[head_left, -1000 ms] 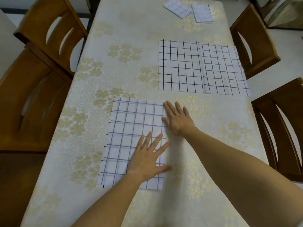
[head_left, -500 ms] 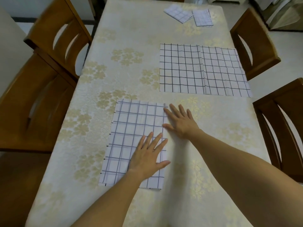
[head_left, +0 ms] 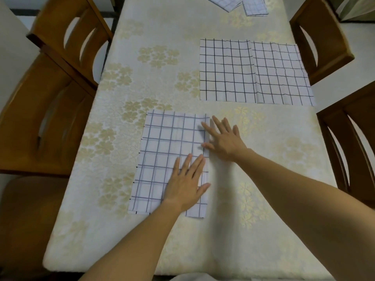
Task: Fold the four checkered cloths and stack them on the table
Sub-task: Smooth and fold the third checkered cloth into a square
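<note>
The left hand (head_left: 185,186) is laid flat, fingers spread, pressing on the lower right part of the folded checkered cloth (head_left: 162,151). The right hand (head_left: 225,140) is also held flat with fingers spread at that cloth's right edge, thumb and forefinger touching the fabric, palm on the table (head_left: 142,78). The cloth lies near the table's middle, towards the near side. Well apart, farther off to the right, an open checkered cloth (head_left: 253,72) is spread flat, reaching close to the table's right edge. Two small folded cloths (head_left: 254,6) are seen side by side at the far end, cut off by the frame. Left chairs (head_left: 40,122) and right chairs (head_left: 318,37) are drawn close along both long sides. Bare tablecloth is left beside the near cloth and along the near edge.
</note>
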Tool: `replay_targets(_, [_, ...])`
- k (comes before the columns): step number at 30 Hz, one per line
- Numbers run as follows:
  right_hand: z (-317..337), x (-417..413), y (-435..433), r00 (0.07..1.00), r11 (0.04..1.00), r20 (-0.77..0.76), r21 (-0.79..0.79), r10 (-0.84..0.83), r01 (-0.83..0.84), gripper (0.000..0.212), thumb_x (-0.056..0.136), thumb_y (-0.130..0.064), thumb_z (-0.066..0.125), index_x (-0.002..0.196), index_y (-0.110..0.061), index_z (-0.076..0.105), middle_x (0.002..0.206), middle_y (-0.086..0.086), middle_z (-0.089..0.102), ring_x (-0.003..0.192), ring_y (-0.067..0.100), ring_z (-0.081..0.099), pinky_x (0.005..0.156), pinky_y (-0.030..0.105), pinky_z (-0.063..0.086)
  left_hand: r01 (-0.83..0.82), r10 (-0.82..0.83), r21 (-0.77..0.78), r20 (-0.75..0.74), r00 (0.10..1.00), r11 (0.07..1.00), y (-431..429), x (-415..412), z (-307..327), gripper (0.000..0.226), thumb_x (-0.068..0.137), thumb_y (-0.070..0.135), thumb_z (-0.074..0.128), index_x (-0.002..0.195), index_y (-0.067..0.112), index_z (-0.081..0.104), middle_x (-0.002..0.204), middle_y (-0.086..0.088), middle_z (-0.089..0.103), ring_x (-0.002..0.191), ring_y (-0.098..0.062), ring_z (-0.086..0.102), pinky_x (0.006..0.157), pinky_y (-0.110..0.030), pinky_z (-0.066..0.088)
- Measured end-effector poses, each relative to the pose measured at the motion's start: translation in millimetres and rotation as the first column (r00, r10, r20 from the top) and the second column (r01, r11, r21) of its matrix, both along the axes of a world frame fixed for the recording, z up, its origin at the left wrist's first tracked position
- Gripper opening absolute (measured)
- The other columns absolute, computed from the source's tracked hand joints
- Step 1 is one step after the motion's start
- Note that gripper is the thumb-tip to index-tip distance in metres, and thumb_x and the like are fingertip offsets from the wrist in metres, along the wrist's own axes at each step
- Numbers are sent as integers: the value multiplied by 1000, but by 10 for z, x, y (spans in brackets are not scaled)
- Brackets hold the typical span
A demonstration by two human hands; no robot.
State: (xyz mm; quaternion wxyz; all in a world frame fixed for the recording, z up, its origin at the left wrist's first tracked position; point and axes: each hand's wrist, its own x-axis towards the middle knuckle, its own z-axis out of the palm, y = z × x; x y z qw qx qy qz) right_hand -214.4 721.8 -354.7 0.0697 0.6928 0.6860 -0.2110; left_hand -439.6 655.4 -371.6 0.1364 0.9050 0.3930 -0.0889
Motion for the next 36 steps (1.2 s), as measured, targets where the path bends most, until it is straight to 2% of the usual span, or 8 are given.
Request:
replay_targets(12, [-17, 15, 303, 993, 990, 32, -77, -113, 115, 80, 96, -73, 27, 157, -39, -13, 167, -7, -20, 153, 30, -19, 120, 65, -3, 81, -91, -114, -87, 992, 990, 22, 12, 64, 108, 69, 103, 21, 151, 52, -27, 160, 3, -41, 142, -43, -44, 108, -74, -25])
replay_targets(15, [75, -124, 200, 949, 957, -130, 11, -286, 290, 81, 98, -67, 37, 160, -32, -3, 170, 4, -2, 155, 31, 0, 123, 57, 7, 97, -109, -134, -86, 990, 986, 52, 23, 135, 96, 77, 98, 16, 152, 53, -22, 162, 7, -39, 144, -43, -40, 110, -74, -21])
replay_targets(18, [137, -325, -278, 757, 744, -410, 234, -509, 626, 66, 99, -52, 53, 150, -12, 38, 143, 18, 51, 132, 36, 47, 108, 47, 40, -12, 14, -143, 14, 1000, 990, 183, 59, 251, 63, 102, 67, 18, 160, 45, 5, 171, 7, -13, 155, -36, -19, 118, -68, -11])
replay_targets(20, [97, -468, -700, 688, 675, -410, 204, -599, 709, 43, 96, -49, 57, 119, -12, 57, 107, 9, 67, 103, 32, 63, 88, 42, 50, -21, 25, -41, 83, 996, 999, 367, 94, 308, 50, 109, 43, 32, 158, 36, 26, 171, 2, 10, 157, -32, 0, 124, -59, 1])
replay_targets(23, [3, -784, -1177, 699, 718, -325, 78, -637, 691, 38, 92, -60, 56, 89, -22, 60, 83, -3, 65, 80, 22, 64, 75, 39, 54, 201, -201, -16, 7, 980, 979, 714, 268, 470, 50, 100, 46, 56, 146, 29, 45, 168, -2, 20, 155, -33, 12, 123, -47, 17])
replay_targets(27, [-68, -1052, -1341, 745, 752, -220, 68, -630, 655, 29, 93, -52, 57, 81, -26, 62, 84, -2, 66, 79, 22, 64, 74, 40, 55, 488, -486, -46, -208, 849, 872, 999, 653, 651, 47, 87, 48, 73, 128, 29, 59, 161, 3, 31, 150, -34, 20, 118, -45, 25])
replay_targets(33, [117, -777, -1391, 634, 743, -429, -149, -643, 652, 22, 95, -37, 66, 85, -18, 61, 74, -5, 63, 68, 14, 59, 61, 25, 46, 633, -595, -9, -353, 722, 774, 1134, 906, 707, 14, 95, 30, 68, 109, 29, 70, 152, 7, 48, 152, -31, 23, 126, -51, -1])
replay_targets(36, [228, -415, -1325, 684, 802, -435, -191, -586, 566, 19, 93, -34, 70, 86, -18, 61, 80, -1, 66, 72, 16, 59, 59, 21, 39, 640, -596, -1, -365, 715, 768, 1254, 938, 722, 15, 98, 25, 64, 110, 29, 72, 136, 3, 62, 147, -26, 35, 125, -52, -7])
